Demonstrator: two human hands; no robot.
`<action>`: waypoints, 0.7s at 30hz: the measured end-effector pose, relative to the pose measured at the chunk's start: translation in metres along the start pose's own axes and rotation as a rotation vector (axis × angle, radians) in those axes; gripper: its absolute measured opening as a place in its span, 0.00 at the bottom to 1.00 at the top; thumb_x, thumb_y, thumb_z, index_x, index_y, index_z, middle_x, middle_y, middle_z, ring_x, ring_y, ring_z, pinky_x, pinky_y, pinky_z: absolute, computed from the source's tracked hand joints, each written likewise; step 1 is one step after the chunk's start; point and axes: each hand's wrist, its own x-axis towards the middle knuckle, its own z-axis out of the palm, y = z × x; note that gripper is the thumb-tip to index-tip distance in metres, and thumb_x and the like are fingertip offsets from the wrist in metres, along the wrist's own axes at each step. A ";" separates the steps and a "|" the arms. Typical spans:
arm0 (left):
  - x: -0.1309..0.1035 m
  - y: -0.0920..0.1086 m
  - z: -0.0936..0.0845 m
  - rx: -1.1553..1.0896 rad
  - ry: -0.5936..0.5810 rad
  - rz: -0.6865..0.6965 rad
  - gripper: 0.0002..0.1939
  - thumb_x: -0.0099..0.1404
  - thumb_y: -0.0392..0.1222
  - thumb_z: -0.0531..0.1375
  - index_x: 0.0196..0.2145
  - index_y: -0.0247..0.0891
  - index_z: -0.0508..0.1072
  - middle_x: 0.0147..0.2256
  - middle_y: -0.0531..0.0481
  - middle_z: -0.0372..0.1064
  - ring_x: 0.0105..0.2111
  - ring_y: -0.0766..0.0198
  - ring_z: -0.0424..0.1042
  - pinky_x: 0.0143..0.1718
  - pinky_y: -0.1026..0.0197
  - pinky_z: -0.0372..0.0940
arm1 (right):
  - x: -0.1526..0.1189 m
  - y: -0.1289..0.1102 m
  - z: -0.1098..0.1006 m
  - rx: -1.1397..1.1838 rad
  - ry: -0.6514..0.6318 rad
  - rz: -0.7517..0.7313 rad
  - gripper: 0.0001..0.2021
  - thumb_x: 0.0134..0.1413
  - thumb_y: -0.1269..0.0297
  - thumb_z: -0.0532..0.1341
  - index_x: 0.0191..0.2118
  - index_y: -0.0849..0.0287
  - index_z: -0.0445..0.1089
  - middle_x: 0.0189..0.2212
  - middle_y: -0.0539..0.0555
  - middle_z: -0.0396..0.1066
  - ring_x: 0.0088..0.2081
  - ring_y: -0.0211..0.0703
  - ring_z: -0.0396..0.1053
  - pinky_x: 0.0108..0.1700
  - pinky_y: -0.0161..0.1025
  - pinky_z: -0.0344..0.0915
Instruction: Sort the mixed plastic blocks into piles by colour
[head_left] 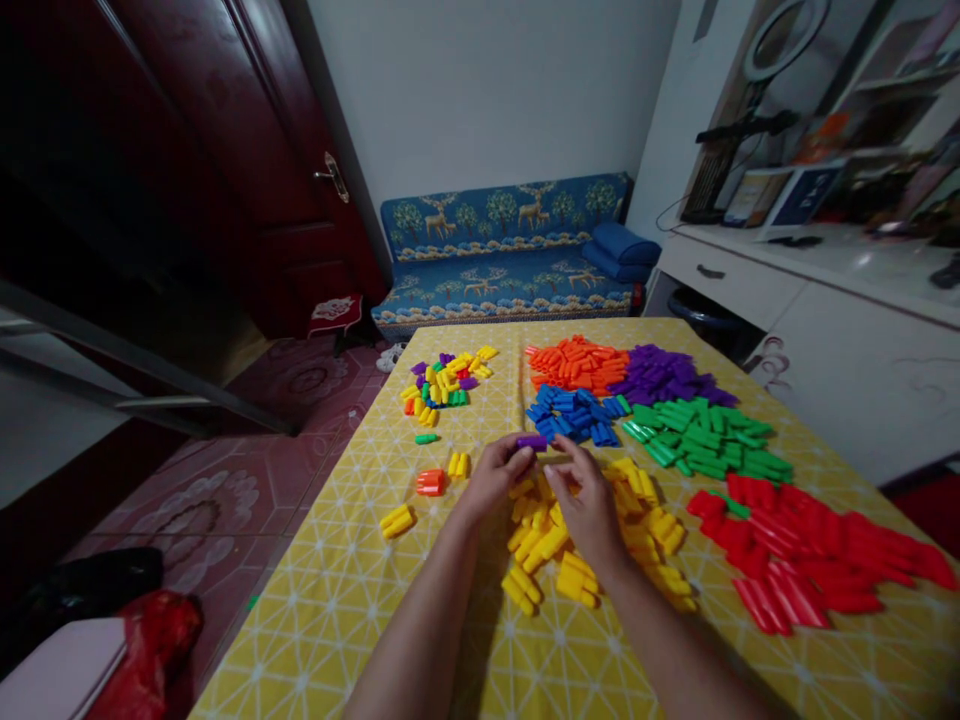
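A purple plastic piece (532, 443) is pinched in my left hand (496, 475), above the far edge of the yellow pile (547, 535). Just right of it is my right hand (589, 495), its thumb and forefinger apart near the piece's end with nothing seen between them. Beyond the hands lies a blue pile (574, 412). To the right are a green pile (709, 440) and a red pile (817, 550) with a green piece (731, 503) on it. Orange (577, 365) and purple (667, 375) piles sit farther back.
On the tablecloth (322, 610) at left are a mixed heap (446, 385), a green piece (425, 438), orange pieces (430, 483) and yellow pieces (397, 520). A patterned sofa (502, 255) stands behind the table; a white cabinet (847, 345) is at right.
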 end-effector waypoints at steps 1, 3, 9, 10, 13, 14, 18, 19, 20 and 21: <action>-0.003 -0.001 0.009 -0.094 -0.042 -0.021 0.21 0.62 0.52 0.60 0.45 0.34 0.75 0.29 0.47 0.71 0.26 0.68 0.65 0.28 0.66 0.59 | 0.000 -0.001 -0.001 0.012 -0.003 0.011 0.21 0.59 0.60 0.58 0.57 0.57 0.64 0.47 0.60 0.72 0.39 0.44 0.73 0.43 0.44 0.71; -0.008 -0.003 0.021 -0.203 -0.081 -0.039 0.22 0.60 0.56 0.61 0.40 0.32 0.76 0.26 0.50 0.68 0.24 0.71 0.61 0.27 0.67 0.56 | 0.000 -0.002 -0.001 0.044 -0.014 0.033 0.19 0.59 0.59 0.58 0.55 0.57 0.66 0.47 0.60 0.73 0.40 0.45 0.73 0.43 0.43 0.71; -0.012 -0.003 0.014 -0.082 0.029 -0.037 0.26 0.59 0.61 0.60 0.26 0.31 0.74 0.18 0.58 0.51 0.19 0.74 0.49 0.22 0.67 0.45 | 0.005 -0.005 -0.010 0.126 -0.003 0.083 0.13 0.53 0.57 0.63 0.43 0.58 0.73 0.39 0.57 0.76 0.38 0.45 0.73 0.40 0.40 0.71; -0.012 -0.003 0.009 -0.063 0.090 -0.023 0.26 0.59 0.62 0.60 0.28 0.31 0.75 0.18 0.58 0.51 0.19 0.74 0.49 0.21 0.67 0.44 | 0.011 -0.004 -0.016 0.135 0.029 0.117 0.14 0.52 0.57 0.64 0.42 0.58 0.73 0.36 0.56 0.76 0.35 0.44 0.73 0.37 0.39 0.70; -0.007 -0.008 -0.006 -0.128 0.326 0.016 0.25 0.58 0.62 0.61 0.33 0.33 0.77 0.17 0.59 0.49 0.18 0.74 0.48 0.19 0.68 0.43 | 0.044 0.010 -0.045 0.214 0.213 0.236 0.18 0.48 0.55 0.66 0.44 0.59 0.72 0.29 0.52 0.74 0.27 0.38 0.70 0.27 0.34 0.66; -0.006 -0.009 -0.010 -0.197 0.402 0.028 0.24 0.58 0.61 0.61 0.35 0.33 0.77 0.17 0.60 0.49 0.17 0.75 0.47 0.19 0.68 0.41 | 0.060 0.019 -0.057 0.259 0.291 0.257 0.20 0.46 0.56 0.66 0.45 0.59 0.72 0.29 0.51 0.73 0.27 0.37 0.69 0.26 0.33 0.65; 0.000 -0.010 -0.020 -0.618 0.532 0.025 0.19 0.59 0.54 0.63 0.40 0.36 0.74 0.22 0.57 0.61 0.16 0.76 0.54 0.15 0.72 0.43 | 0.127 0.060 -0.107 0.305 0.524 0.380 0.16 0.41 0.66 0.65 0.41 0.59 0.70 0.25 0.47 0.69 0.25 0.36 0.69 0.25 0.31 0.66; 0.001 -0.009 -0.020 -0.738 0.503 0.002 0.18 0.60 0.53 0.62 0.41 0.36 0.74 0.27 0.53 0.66 0.19 0.75 0.60 0.16 0.73 0.48 | 0.141 0.069 -0.118 0.290 0.544 0.396 0.15 0.41 0.69 0.64 0.40 0.60 0.69 0.25 0.47 0.68 0.25 0.36 0.69 0.26 0.32 0.66; 0.001 -0.008 -0.021 -0.858 0.461 -0.025 0.18 0.62 0.53 0.61 0.43 0.36 0.73 0.33 0.48 0.70 0.25 0.72 0.67 0.19 0.72 0.55 | 0.152 0.077 -0.127 0.277 0.554 0.401 0.15 0.41 0.71 0.63 0.40 0.60 0.68 0.26 0.47 0.68 0.26 0.36 0.70 0.27 0.33 0.67; 0.001 -0.007 -0.021 -0.970 0.412 -0.049 0.19 0.63 0.54 0.59 0.44 0.36 0.73 0.39 0.43 0.72 0.32 0.67 0.72 0.23 0.70 0.62 | 0.161 0.083 -0.134 0.266 0.551 0.396 0.15 0.41 0.73 0.62 0.40 0.60 0.68 0.27 0.48 0.68 0.27 0.36 0.71 0.29 0.34 0.69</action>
